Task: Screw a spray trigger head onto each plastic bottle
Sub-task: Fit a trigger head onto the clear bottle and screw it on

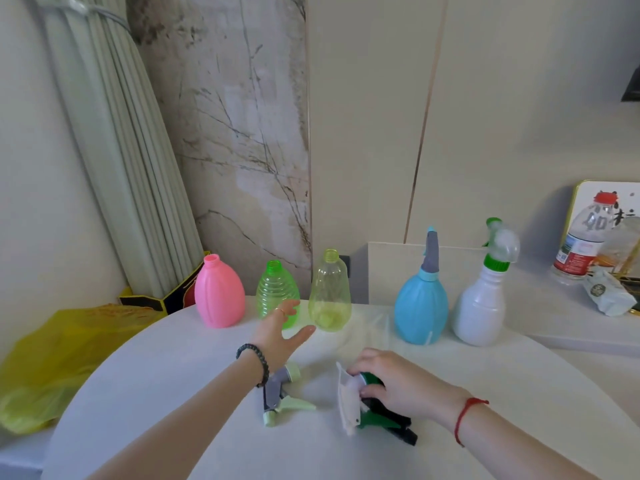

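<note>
Five bottles stand in a row at the far side of the white table (173, 393). The pink bottle (219, 292), the ribbed green bottle (273, 289) and the clear yellow-green bottle (329, 292) have bare necks. The blue bottle (420, 306) and the white bottle (479, 306) carry trigger heads. My left hand (280, 334) is open, fingers spread, just in front of the green bottle. My right hand (388, 379) grips a white-and-green trigger head (349, 400) lying on the table, with a black head (401, 424) under it. A grey and pale-green head (277, 396) lies beside my left wrist.
A yellow plastic bag (52, 358) lies at the left edge. A bundle of pale rods (121, 150) leans in the corner. On the right ledge stand a water bottle (581, 244), a framed picture (620, 202) and a small packet (606, 296).
</note>
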### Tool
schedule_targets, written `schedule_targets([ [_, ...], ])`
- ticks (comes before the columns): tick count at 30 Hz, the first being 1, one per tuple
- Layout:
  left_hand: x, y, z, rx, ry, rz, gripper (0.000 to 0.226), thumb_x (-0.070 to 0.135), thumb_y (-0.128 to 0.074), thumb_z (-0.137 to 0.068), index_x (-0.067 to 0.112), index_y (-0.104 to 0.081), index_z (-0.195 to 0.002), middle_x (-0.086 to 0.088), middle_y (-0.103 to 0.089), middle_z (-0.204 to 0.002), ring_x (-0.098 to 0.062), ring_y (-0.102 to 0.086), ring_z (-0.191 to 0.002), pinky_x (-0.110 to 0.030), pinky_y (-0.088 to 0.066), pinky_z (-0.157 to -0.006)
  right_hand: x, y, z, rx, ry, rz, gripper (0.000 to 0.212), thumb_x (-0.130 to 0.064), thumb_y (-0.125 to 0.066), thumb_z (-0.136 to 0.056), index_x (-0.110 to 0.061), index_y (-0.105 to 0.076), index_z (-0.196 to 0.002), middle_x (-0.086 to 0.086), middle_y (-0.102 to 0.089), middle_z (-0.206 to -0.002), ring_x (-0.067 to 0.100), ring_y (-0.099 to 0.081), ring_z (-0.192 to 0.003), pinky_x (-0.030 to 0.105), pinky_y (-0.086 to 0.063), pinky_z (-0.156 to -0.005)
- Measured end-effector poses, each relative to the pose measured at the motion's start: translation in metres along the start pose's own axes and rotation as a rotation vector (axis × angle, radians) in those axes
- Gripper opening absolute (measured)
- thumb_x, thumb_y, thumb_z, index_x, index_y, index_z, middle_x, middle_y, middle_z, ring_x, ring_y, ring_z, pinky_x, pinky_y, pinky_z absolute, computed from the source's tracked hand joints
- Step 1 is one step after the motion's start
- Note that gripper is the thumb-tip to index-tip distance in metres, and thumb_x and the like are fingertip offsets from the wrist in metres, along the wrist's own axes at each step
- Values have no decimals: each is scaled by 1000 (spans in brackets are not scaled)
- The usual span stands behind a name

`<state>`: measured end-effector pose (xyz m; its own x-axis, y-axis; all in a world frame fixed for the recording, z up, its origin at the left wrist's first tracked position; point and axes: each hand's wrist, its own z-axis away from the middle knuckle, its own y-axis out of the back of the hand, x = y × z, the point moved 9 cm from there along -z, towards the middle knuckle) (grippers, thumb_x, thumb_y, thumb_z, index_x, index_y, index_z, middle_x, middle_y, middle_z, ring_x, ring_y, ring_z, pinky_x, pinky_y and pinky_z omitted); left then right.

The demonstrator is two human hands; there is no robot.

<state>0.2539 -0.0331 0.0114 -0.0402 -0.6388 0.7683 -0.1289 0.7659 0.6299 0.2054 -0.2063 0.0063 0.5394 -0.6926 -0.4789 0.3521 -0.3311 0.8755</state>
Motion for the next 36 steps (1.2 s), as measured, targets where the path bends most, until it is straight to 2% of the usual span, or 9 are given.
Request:
schedule_targets([
  [4,-44,-3,29,-207,128,-249,52,52,-62,-74,26,-50,-118,6,-54,-113,-11,-49,-100,-22,-39,-91,6,-12,-4,-126,-88,86,30,-20,-47,-90,-23,-55,-119,1,-50,-126,18,-46,-116,25,-34,-95],
  [6,-49,-5,36,-245,122,-306,44,50,-63,-74,27,-56,-110,6,-57,-110,-13,-52,-101,-21,-40,-90,-10,-2,-16,-59,-55,84,34,-11,-42,-88,-21,-57,-117,6,-55,-125,19,-49,-114,23,-36,-95],
  [11,-39,2,39,-154,83,-121,24,27,-58,-83,21,-58,-106,4,-59,-99,-13,-55,-93,-13,-40,-74,-71,-12,-52,76,141,152,47,-9,-50,-85,-17,-42,-131,3,-46,-138,21,-42,-125,30,-32,-106],
  [15,-26,33,34,19,5,17,34,1,-50,-82,18,-53,-111,-2,-59,-108,-14,-52,-94,-4,-36,-66,-83,-42,-77,8,124,278,46,-3,-50,-79,-11,-42,-123,16,-56,-123,35,-50,-113,45,-44,-90],
  [21,21,56,7,82,-139,168,31,10,-56,-84,19,-51,-114,-1,-59,-111,-14,-56,-100,-29,-45,-89,-80,-42,-72,-15,214,337,34,-6,-51,-83,-10,-53,-117,13,-53,-119,34,-53,-105,39,-39,-86],
  [25,49,41,-30,49,-127,283,48,18,-60,-83,21,-39,-127,5,-50,-118,-13,-50,-110,-31,-43,-97,-79,11,-34,144,334,78,30,-11,-53,-86,-22,-54,-114,-11,-54,-115,11,-51,-104,21,-37,-88],
  [29,68,12,-61,-7,-149,223,84,27,-72,-73,19,-20,-138,8,-39,-124,6,-39,-113,-9,-32,-95,-56,101,12,474,261,-343,40,-10,-57,-79,-45,-52,-100,-33,-55,-107,-7,-53,-101,6,-37,-89],
  [32,67,-10,-73,-24,-88,122,88,30,-76,-68,19,-22,-137,3,-44,-130,-15,-43,-122,-18,-36,-94,-44,154,33,724,310,-637,43,2,-58,-76,-35,-58,-96,-21,-67,-97,1,-61,-95,12,-46,-85],
  [36,71,-20,-71,21,-97,185,61,19,-74,-71,18,-41,-122,6,-54,-103,-12,-50,-90,4,-34,-59,-31,199,48,980,304,-848,42,4,-58,-83,-38,-63,-89,-18,-71,-89,5,-63,-96,30,-53,-88],
])
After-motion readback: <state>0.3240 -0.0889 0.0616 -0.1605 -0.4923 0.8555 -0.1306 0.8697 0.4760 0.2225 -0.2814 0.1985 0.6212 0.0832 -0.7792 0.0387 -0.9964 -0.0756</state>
